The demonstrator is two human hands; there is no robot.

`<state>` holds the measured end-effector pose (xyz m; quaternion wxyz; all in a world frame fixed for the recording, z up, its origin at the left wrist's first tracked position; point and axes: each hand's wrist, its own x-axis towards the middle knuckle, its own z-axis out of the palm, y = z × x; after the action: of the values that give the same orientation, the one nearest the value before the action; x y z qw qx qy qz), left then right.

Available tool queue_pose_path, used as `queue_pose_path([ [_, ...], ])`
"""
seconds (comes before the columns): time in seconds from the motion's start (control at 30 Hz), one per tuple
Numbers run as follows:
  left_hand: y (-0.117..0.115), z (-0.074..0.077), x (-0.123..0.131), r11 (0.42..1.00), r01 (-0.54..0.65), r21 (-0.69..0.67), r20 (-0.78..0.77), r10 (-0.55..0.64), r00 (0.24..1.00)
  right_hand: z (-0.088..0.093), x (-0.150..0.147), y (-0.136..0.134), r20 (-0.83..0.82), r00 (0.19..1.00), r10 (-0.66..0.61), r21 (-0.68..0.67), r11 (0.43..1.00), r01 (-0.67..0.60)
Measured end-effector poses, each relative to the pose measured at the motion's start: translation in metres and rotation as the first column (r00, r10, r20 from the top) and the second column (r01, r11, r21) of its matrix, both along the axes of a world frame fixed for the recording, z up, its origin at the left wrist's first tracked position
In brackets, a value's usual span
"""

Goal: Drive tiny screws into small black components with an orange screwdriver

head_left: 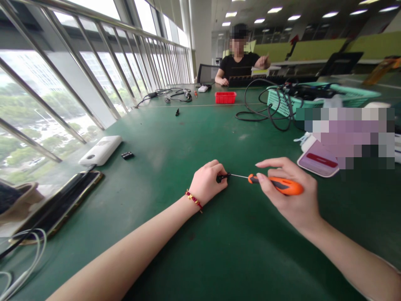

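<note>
L hand point(206, 184) pinches tiny black part point(221, 177) at the screwdriver point(288, 187) tip, just left of its shaft. R hand point(293, 200) clasps the orange handle. Part prob. light, stiff, easily dropped: grip its sides w/ fingertips.

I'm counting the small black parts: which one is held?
The black part pinched by the left hand, at the screwdriver tip; another lies by the white box, a third farther up the table.
</note>
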<state>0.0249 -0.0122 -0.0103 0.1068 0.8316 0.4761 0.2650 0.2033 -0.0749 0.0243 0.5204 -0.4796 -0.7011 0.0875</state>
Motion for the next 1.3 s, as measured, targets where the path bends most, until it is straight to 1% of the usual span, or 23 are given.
queue_pose_path([
  [0.07, 0.0001, 0.0001, -0.0001, 1.000, -0.002, -0.001, -0.002, 0.002, 1.000, -0.0011, 0.0003, 0.0020, -0.035, 0.999, 0.023, 0.065, 0.998, -0.021],
  [0.13, 0.0001, 0.0001, -0.0001, 1.000, -0.002, -0.001, -0.003, 0.002, 1.000, -0.0019, 0.0009, 0.0042, -0.084, 0.996, 0.038, 0.095, 0.995, -0.030],
  [0.2, 0.0000, -0.0001, 0.0000, 1.000, -0.002, -0.002, -0.001, 0.002, 1.000, -0.0019, 0.0015, 0.0044, -0.098, 0.995, 0.026, 0.063, 0.998, -0.020],
  [0.3, 0.0000, -0.0002, 0.0002, 1.000, -0.002, -0.004, 0.009, 0.002, 1.000, -0.0014, 0.0017, 0.0015, -0.017, 1.000, 0.010, -0.012, 1.000, -0.011],
  [0.37, 0.0000, -0.0002, 0.0002, 1.000, 0.001, -0.004, 0.015, -0.001, 1.000, -0.0018, 0.0015, 0.0001, 0.031, 0.999, 0.019, -0.034, 0.999, -0.018],
  [0.53, 0.0002, -0.0003, -0.0003, 1.000, 0.011, -0.005, 0.017, -0.011, 1.000, -0.0039, 0.0018, 0.0045, -0.070, 0.997, 0.016, 0.101, 0.995, -0.009],
  [0.57, 0.0002, -0.0003, -0.0003, 1.000, 0.012, -0.006, 0.018, -0.012, 1.000, -0.0038, 0.0020, 0.0052, -0.083, 0.996, 0.018, 0.098, 0.995, -0.010],
  [0.63, 0.0001, -0.0004, -0.0002, 1.000, 0.012, -0.006, 0.022, -0.012, 1.000, -0.0032, 0.0024, 0.0051, -0.081, 0.997, 0.003, 0.039, 0.999, 0.000],
  [0.7, 0.0001, -0.0005, 0.0000, 1.000, 0.008, -0.009, 0.025, -0.008, 1.000, -0.0024, 0.0026, 0.0033, -0.056, 0.998, -0.005, -0.018, 1.000, 0.004],
  [0.77, 0.0002, -0.0006, 0.0001, 1.000, 0.006, -0.009, 0.023, -0.006, 1.000, -0.0021, 0.0030, 0.0018, -0.025, 1.000, 0.018, -0.047, 0.999, -0.019],
  [0.83, 0.0005, -0.0008, 0.0002, 1.000, 0.002, -0.007, 0.019, -0.002, 1.000, -0.0024, 0.0035, 0.0020, -0.001, 0.999, 0.045, -0.040, 0.998, -0.045],
  [0.9, 0.0006, -0.0010, 0.0001, 1.000, 0.000, -0.005, 0.014, 0.000, 1.000, -0.0031, 0.0042, 0.0043, 0.003, 0.999, 0.041, 0.015, 0.999, -0.041],
  [1.0, 0.0004, -0.0010, 0.0000, 1.000, 0.000, -0.006, 0.013, 0.000, 1.000, -0.0040, 0.0048, 0.0079, -0.040, 0.999, 0.036, 0.091, 0.995, -0.033],
  [1.07, 0.0001, -0.0008, 0.0000, 1.000, 0.000, -0.006, 0.012, 0.001, 1.000, -0.0040, 0.0048, 0.0077, -0.051, 0.998, 0.041, 0.058, 0.998, -0.038],
  [1.2, 0.0000, -0.0002, 0.0005, 1.000, -0.006, -0.005, 0.013, 0.006, 1.000, -0.0039, 0.0044, 0.0023, 0.029, 0.999, 0.028, -0.038, 0.999, -0.027],
  [1.23, 0.0001, -0.0002, 0.0006, 1.000, -0.005, -0.006, 0.013, 0.005, 1.000, -0.0042, 0.0043, 0.0013, 0.041, 0.998, 0.037, -0.037, 0.999, -0.035],
  [1.3, 0.0003, -0.0005, 0.0007, 1.000, -0.002, -0.008, 0.013, 0.003, 1.000, -0.0052, 0.0039, 0.0013, 0.032, 0.998, 0.056, 0.008, 0.998, -0.056],
])
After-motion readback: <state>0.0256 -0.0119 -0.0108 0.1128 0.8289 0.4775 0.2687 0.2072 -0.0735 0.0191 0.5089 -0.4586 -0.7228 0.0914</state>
